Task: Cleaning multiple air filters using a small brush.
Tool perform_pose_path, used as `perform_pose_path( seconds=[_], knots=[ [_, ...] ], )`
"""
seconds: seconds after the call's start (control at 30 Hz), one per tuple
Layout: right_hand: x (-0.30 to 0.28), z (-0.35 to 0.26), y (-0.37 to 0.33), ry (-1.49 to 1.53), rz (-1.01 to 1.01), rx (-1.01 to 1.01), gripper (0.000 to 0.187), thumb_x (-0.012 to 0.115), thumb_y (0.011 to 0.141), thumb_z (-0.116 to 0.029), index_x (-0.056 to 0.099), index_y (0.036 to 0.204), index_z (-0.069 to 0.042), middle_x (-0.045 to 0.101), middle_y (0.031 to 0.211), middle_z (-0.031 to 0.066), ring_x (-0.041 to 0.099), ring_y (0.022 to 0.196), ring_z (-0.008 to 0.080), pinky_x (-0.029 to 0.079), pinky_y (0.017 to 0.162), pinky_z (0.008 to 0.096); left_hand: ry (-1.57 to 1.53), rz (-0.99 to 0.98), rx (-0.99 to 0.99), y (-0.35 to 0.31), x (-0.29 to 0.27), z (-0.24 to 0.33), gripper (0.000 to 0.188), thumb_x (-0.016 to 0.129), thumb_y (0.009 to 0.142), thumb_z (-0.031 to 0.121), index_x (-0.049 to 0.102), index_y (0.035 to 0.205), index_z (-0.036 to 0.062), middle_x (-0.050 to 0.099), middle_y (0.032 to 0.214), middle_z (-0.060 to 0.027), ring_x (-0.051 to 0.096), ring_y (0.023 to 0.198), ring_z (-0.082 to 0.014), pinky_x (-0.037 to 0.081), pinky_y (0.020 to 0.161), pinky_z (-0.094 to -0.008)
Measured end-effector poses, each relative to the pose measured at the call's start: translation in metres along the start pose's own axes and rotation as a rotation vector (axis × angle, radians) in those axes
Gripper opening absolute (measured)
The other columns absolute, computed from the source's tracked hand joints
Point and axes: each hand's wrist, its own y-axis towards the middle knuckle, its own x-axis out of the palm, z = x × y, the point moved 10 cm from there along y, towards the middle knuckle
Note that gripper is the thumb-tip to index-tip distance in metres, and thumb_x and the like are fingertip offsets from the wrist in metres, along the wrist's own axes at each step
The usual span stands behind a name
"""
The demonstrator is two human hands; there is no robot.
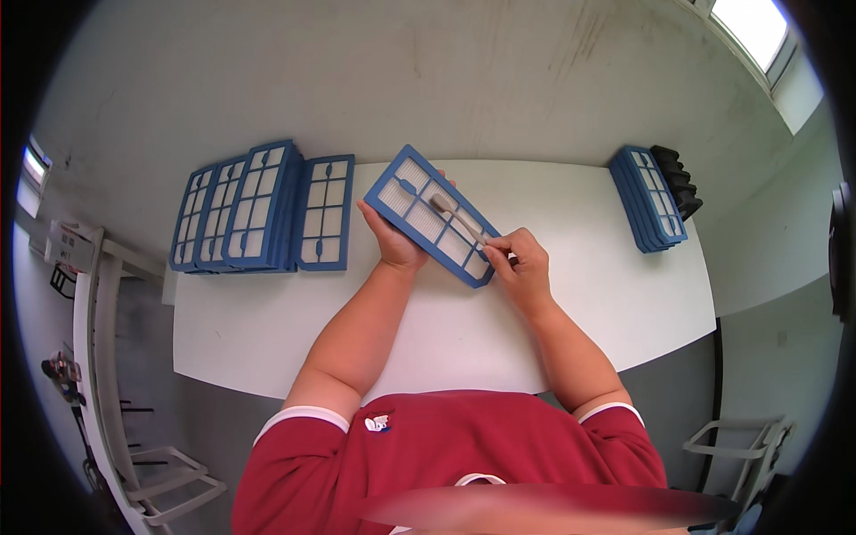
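My left hand (399, 242) grips a blue-framed rectangular filter (426, 221) with white pleated panels, tilted above the middle of the table. The palm is under its near left edge, and fingertips show past its far edge. In my right hand (522, 266) is a small brush (464, 223) with a pale handle, pinched between the fingers near the filter's right end. The brush's grey-brown head lies over the filter's upper panels; whether the bristles touch them I cannot tell.
On the white table (464, 343), stacks of blue filters (257, 209) stand at the left, with another filter (325, 214) beside them. A further stack (649, 198) sits at the far right, next to a black ridged holder (678, 183). A wall (383, 89) rises behind.
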Motion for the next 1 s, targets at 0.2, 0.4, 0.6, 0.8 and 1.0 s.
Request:
perform_pose_path(
  seconds=[0.2, 0.4, 0.6, 0.8, 1.0],
  knots=[
    [0.005, 0.0, 0.0, 0.026, -0.026, 0.027, 0.006, 0.068, 0.075, -0.001, 0.065, 0.08, -0.002, 0.055, 0.072, 0.0065, 0.054, 0.06, 0.0167, 0.044, 0.052, 0.0273, 0.023, -0.013, -0.001, 0.0, 0.002, -0.001, 0.103, 0.015, 0.066, 0.089, 0.037, 0.133, 0.014, 0.049, 0.122, -0.0173, 0.05, 0.113, -0.0367, 0.042, 0.095, -0.0479],
    [-0.001, -0.004, 0.006, -0.039, 0.006, 0.015, 0.006, 0.068, 0.075, -0.001, 0.065, 0.08, -0.002, 0.054, 0.073, 0.0069, 0.056, 0.062, 0.0171, 0.046, 0.053, 0.0274, 0.009, 0.0, -0.012, -0.003, 0.005, -0.001, 0.103, 0.013, 0.067, 0.089, 0.037, 0.133, 0.0132, 0.049, 0.122, -0.0176, 0.05, 0.112, -0.0368, 0.043, 0.094, -0.0476],
    [-0.008, -0.002, 0.009, -0.062, 0.064, 0.013, 0.006, 0.068, 0.075, -0.001, 0.064, 0.08, -0.001, 0.054, 0.073, 0.0068, 0.056, 0.062, 0.0171, 0.046, 0.053, 0.0274, 0.06, -0.039, 0.002, -0.002, 0.008, -0.001, 0.102, 0.012, 0.069, 0.087, 0.038, 0.131, 0.0113, 0.05, 0.12, -0.0178, 0.051, 0.11, -0.0363, 0.043, 0.094, -0.0473],
    [0.001, -0.011, 0.004, -0.002, 0.015, -0.053, 0.008, 0.069, 0.074, 0.0, 0.064, 0.081, -0.002, 0.054, 0.071, 0.0059, 0.054, 0.06, 0.0164, 0.044, 0.052, 0.0268, 0.015, -0.056, 0.004, -0.001, 0.008, -0.002, 0.102, 0.011, 0.07, 0.087, 0.038, 0.131, 0.0108, 0.051, 0.119, -0.0181, 0.051, 0.11, -0.0363, 0.044, 0.093, -0.0465],
    [0.0, -0.023, 0.009, -0.006, 0.048, -0.08, 0.008, 0.068, 0.075, 0.0, 0.064, 0.081, -0.003, 0.054, 0.071, 0.0065, 0.054, 0.06, 0.0165, 0.044, 0.052, 0.0267, -0.006, -0.086, -0.011, -0.003, 0.008, -0.005, 0.102, 0.013, 0.07, 0.087, 0.037, 0.133, 0.0098, 0.049, 0.122, -0.0184, 0.05, 0.112, -0.0371, 0.043, 0.094, -0.0476]
  ],
)
